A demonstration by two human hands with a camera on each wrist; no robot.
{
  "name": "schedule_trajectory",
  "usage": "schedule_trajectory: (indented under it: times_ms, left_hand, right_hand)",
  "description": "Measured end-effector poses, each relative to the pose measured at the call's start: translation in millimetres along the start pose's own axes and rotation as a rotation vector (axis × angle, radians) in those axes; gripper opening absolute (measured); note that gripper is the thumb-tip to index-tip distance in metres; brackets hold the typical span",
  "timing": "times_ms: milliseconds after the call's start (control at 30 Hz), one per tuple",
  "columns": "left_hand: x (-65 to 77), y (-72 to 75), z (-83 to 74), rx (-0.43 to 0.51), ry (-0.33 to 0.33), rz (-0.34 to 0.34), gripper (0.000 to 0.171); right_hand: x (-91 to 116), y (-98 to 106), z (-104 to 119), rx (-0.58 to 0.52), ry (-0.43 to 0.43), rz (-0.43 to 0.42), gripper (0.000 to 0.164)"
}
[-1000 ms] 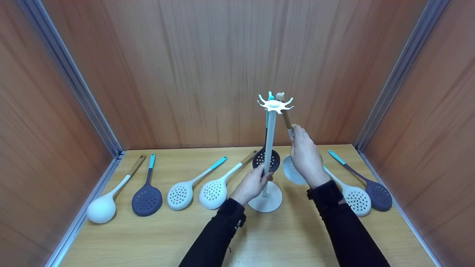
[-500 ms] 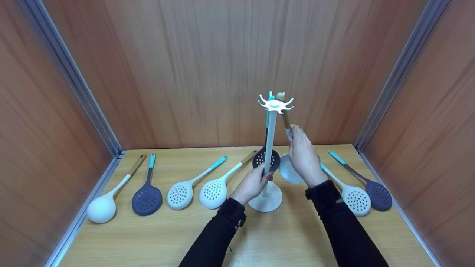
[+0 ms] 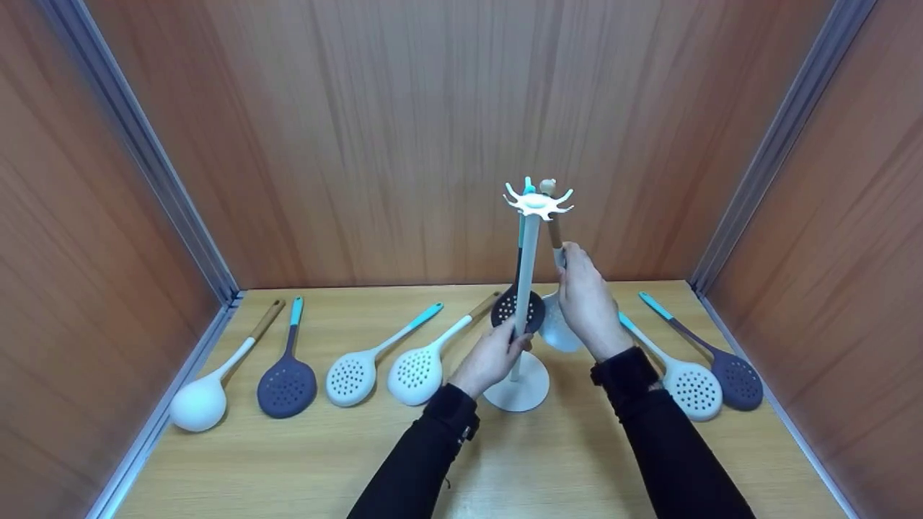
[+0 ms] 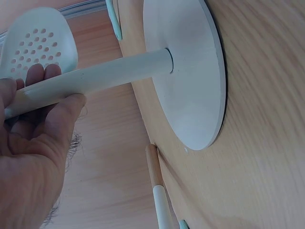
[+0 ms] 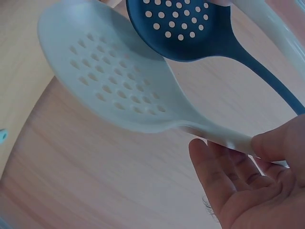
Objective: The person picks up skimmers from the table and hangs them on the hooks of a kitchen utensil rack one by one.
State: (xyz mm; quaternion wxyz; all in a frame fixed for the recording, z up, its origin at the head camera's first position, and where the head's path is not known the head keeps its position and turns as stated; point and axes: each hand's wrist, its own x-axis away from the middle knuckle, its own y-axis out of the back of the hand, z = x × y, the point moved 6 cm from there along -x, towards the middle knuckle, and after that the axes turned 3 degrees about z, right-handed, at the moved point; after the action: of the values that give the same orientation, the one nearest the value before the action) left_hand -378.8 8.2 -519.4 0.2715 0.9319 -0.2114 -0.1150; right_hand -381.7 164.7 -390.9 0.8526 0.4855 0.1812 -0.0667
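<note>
A white utensil stand (image 3: 529, 252) with a round base and a ring of curved hooks stands upright on the table. My left hand (image 3: 487, 358) grips its pole low down, thumb and fingers around it in the left wrist view. A white skimmer (image 5: 119, 76) with a wooden handle is pinched at its neck by my right hand (image 3: 588, 303). The handle's top end is up beside the hooks at the back right; whether it sits on a hook I cannot tell. Behind the pole hangs a dark skimmer (image 3: 509, 306) with a turquoise handle.
Left of the stand lie a white ladle (image 3: 198, 405), a dark skimmer (image 3: 286, 389) and two white skimmers (image 3: 350, 378). To the right lie a white skimmer (image 3: 692, 389) and another dark skimmer (image 3: 735, 380). Wooden panels (image 3: 433, 144) enclose the back and sides.
My right hand has shifted slightly left with the white skimmer, whose head is now closer to the hanging dark skimmer. The left hand stays on the pole.
</note>
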Motion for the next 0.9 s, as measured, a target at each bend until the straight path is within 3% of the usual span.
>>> schedule_trajectory:
  times_ms: [300,567,900]
  left_hand:
    - [-1.1,-0.6,1.2,0.020,0.010,0.004,0.014]
    - [-0.1,-0.6,-0.7,-0.022,-0.025,-0.020,0.011]
    - [-0.2,-0.6,0.8,-0.004,0.005,-0.001,0.013]
  right_hand:
    - [-4,-3,0,0.012,-0.017,0.014,0.033]
    - [-5,-4,2,0.043,0.055,-0.027,0.030]
    - [-7,-12,0,0.022,0.003,0.037,0.033]
